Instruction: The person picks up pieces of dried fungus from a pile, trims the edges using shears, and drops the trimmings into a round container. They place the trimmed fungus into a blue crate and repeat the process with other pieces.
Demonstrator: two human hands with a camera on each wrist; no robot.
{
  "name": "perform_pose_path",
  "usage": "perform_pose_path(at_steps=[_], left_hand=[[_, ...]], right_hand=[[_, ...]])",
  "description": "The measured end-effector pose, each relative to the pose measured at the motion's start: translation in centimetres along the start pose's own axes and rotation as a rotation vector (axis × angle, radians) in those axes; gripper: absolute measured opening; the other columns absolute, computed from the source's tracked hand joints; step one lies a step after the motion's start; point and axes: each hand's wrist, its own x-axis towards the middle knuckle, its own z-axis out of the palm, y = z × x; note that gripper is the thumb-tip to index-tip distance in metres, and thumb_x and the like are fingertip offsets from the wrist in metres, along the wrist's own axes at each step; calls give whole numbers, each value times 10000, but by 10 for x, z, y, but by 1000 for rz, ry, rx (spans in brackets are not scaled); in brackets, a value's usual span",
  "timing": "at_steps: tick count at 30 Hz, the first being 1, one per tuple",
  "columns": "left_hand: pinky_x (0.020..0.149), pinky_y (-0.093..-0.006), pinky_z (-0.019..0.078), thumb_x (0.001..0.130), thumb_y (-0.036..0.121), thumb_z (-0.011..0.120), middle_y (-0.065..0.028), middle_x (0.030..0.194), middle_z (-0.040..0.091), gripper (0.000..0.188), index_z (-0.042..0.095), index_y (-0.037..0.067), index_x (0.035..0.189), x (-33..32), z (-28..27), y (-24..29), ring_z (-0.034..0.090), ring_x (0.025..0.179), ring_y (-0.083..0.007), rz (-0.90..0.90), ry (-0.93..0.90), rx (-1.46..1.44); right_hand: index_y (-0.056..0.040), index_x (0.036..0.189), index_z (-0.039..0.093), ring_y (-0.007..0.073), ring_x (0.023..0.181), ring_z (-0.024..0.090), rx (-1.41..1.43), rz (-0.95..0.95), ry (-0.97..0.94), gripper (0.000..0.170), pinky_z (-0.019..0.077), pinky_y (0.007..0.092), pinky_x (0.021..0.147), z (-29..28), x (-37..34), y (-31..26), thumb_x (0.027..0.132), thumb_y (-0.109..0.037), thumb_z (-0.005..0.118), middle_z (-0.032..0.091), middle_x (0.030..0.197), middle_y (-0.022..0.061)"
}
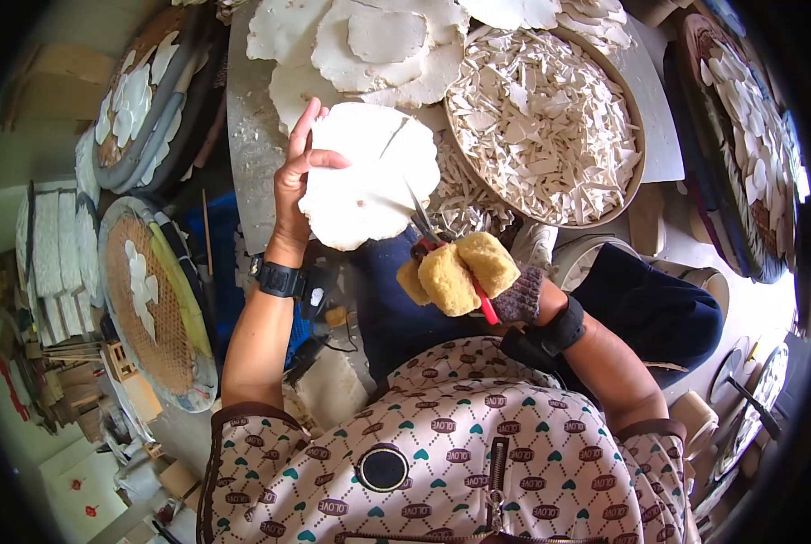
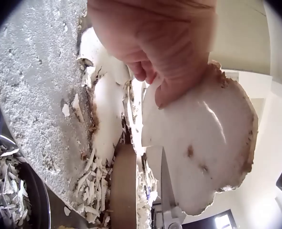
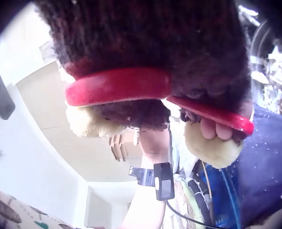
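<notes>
The scissors (image 1: 421, 216) aim far and slightly left, long axis slanting out of the near right, blades at the right part of the white disc (image 1: 365, 172). And what a disc: roughly round, ragged-rimmed, brown-flecked, a thin slit showing in its face! It's held up by the near side of the grey board (image 1: 251, 172), the left hand (image 1: 291, 181) pinching its left edge. The right hand (image 1: 517, 297) grips red handles wrapped in yellow foam (image 1: 451, 279). Far right, the chip-filled tray (image 1: 642, 154) sits close; far side, stacked slabs (image 1: 387, 36); bare board leaves room left.
</notes>
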Motion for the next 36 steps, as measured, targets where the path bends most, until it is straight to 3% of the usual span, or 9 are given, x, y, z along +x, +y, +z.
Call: perform_pose_path(at_steps=[8,12,16,17,25,27,29,32,36], left_hand=[[1038,-403,291,690,93,695,-119,1400,299,78,661,106,758,1,4,5,317,1271,-288,49,136,32],[1032,-399,298,692,89,690,-121,1393,309,47,665,96,731,0,5,7,332,1262,-293,19,120,20],[1027,-402,300,709,68,673,-141,1385,316,45,662,96,742,-1,-1,3,347,1252,-302,83,99,69],[1025,-402,305,707,73,677,-140,1381,322,47,660,98,743,-1,-2,4,346,1253,-303,84,107,65],[1003,-386,335,692,92,697,-149,1369,341,92,657,94,775,-6,-10,-4,368,1235,-309,122,161,148],[989,-356,339,706,61,672,-115,1240,449,179,644,60,883,-9,-7,-3,428,1172,-275,52,267,246],[983,-325,326,739,35,638,-76,1076,508,224,617,27,962,-12,-11,-6,451,1132,-230,-6,349,255],[811,-221,432,833,42,570,-52,989,586,165,587,-10,989,-21,-26,1,559,922,-114,-349,460,49],[677,-208,460,849,113,570,-40,938,617,264,524,15,1089,-33,-47,10,586,826,-88,-562,417,-211]], right_hand=[[-19,1254,392,173,1117,496,5,-45,-135,367,386,308,982,-5,8,4,913,-135,463,482,1235,103],[10,1196,445,173,1075,524,565,65,-122,320,419,313,946,-3,13,5,908,-126,475,527,1168,110],[27,1129,497,172,989,566,209,138,193,283,460,304,886,-13,4,21,882,-108,522,565,1100,118],[26,1108,513,166,978,568,173,85,57,274,457,299,885,-20,14,23,873,-113,540,573,1085,113],[-18,1001,574,147,874,572,0,-69,259,209,463,278,792,4,26,31,831,-137,603,600,958,62],[-19,903,597,133,751,565,16,-55,237,235,463,273,680,-9,33,36,875,-244,536,603,839,49],[-21,896,594,153,784,570,-385,99,397,194,470,276,701,-22,27,36,862,-199,528,601,844,80],[-11,1025,523,174,906,574,295,71,349,194,491,307,801,-28,19,30,857,-106,547,576,1008,101],[-2,1082,503,174,984,550,86,132,225,254,464,301,877,-24,3,20,856,-106,556,561,1058,97]])
